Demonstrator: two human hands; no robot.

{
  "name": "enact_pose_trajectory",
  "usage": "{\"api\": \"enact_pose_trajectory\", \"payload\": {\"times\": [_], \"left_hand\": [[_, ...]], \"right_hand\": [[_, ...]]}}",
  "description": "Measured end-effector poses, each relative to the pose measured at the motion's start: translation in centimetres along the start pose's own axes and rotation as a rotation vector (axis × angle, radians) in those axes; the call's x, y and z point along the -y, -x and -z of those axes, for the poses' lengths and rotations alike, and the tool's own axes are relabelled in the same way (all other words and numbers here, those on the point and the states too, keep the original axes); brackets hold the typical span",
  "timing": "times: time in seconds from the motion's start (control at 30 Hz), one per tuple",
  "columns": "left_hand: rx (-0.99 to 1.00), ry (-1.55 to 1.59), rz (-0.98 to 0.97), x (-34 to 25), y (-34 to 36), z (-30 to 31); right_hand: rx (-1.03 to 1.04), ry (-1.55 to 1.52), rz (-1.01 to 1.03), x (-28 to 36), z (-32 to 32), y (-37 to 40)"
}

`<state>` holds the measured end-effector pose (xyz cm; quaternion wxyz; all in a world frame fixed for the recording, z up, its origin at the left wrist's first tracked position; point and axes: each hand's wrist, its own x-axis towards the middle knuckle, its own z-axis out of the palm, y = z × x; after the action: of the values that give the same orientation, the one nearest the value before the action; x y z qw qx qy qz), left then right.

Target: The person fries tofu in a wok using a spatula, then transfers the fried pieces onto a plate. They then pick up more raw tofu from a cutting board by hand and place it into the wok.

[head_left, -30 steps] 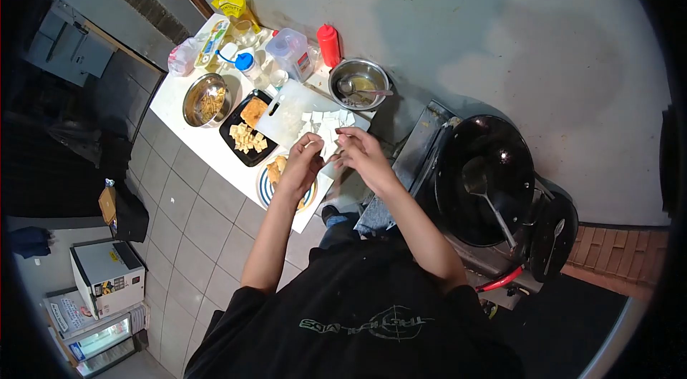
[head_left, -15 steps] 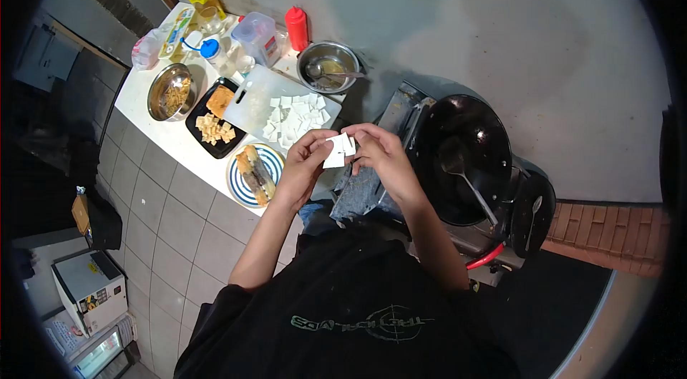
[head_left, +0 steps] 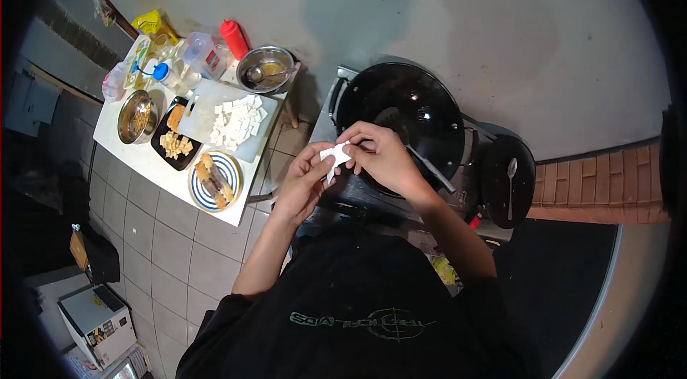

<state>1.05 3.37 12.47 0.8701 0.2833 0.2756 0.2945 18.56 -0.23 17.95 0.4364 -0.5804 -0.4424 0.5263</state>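
Flat white square pieces (head_left: 333, 158) are pinched between my two hands, in front of the wok. My left hand (head_left: 306, 177) grips their left side with thumb and fingers. From the right, my right hand (head_left: 383, 161) presses its thumb and fingers on the same pieces. How many pieces I hold is hidden by the fingers. Close behind my right hand sits a black wok (head_left: 429, 93), with a metal spatula (head_left: 433, 173) leaning in it. More white squares (head_left: 239, 121) lie heaped on a translucent cutting board (head_left: 202, 101) on the table to the left.
The white table (head_left: 243, 209) also bears a steel bowl with a ladle (head_left: 266, 50), a red squeeze bottle (head_left: 233, 38), a black tray (head_left: 163, 153), a striped plate (head_left: 237, 182) and another steel bowl (head_left: 132, 137). A black lid with a spoon (head_left: 494, 178) sits right of the wok.
My view and body have turned rightward, so the table now appears farther left and the wok stands before my hands. Both hands still hold white pieces, now gripped closer together and more covered by fingers.
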Motion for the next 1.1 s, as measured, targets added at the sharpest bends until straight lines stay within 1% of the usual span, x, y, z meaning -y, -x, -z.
{"api": "enact_pose_trajectory", "payload": {"times": [0.13, 0.27, 0.33, 0.37, 0.4, 0.47, 0.5, 0.57, 0.67, 1.03, 1.1], "left_hand": [[0.025, 0.012, 0.017, 2.5, 0.0, -1.3], [-0.045, -0.029, 0.006, 3.2, 1.0, -2.5], [-0.069, -0.052, -0.003, 3.2, 1.8, -2.4], [-0.101, -0.073, -0.018, 3.2, 2.2, -2.4], [-0.132, -0.095, -0.033, 3.1, 2.7, -2.2], [-0.135, -0.111, -0.040, 3.2, 3.4, -1.7], [-0.168, -0.108, -0.044, 3.3, 3.8, -1.6], [-0.217, -0.106, -0.045, 3.4, 4.4, -1.2], [-0.255, -0.099, -0.045, 3.7, 5.1, -0.9], [-0.264, -0.064, -0.033, 4.8, 6.0, -0.2], [-0.261, -0.069, -0.032, 4.8, 5.8, -0.1]], "right_hand": [[-0.058, 0.057, 0.015, -0.6, 4.0, 1.6], [-0.139, 0.148, 0.028, -0.3, 9.5, 2.1], [-0.173, 0.408, 0.051, -0.5, 12.4, 1.6], [-0.206, 0.458, 0.049, -1.3, 13.8, 0.9], [-0.231, 0.543, 0.004, -1.9, 14.8, 0.3], [-0.258, 0.669, 0.023, -4.1, 16.7, -0.9], [-0.261, 0.659, 0.023, -5.2, 17.4, -1.4], [-0.277, 0.778, 0.025, -6.8, 18.5, -2.4], [-0.282, 0.850, -0.011, -7.6, 19.3, -2.9], [-0.223, 0.868, -0.047, -9.2, 19.9, -4.4], [-0.176, 0.752, -0.229, -8.8, 19.9, -4.3]]}}
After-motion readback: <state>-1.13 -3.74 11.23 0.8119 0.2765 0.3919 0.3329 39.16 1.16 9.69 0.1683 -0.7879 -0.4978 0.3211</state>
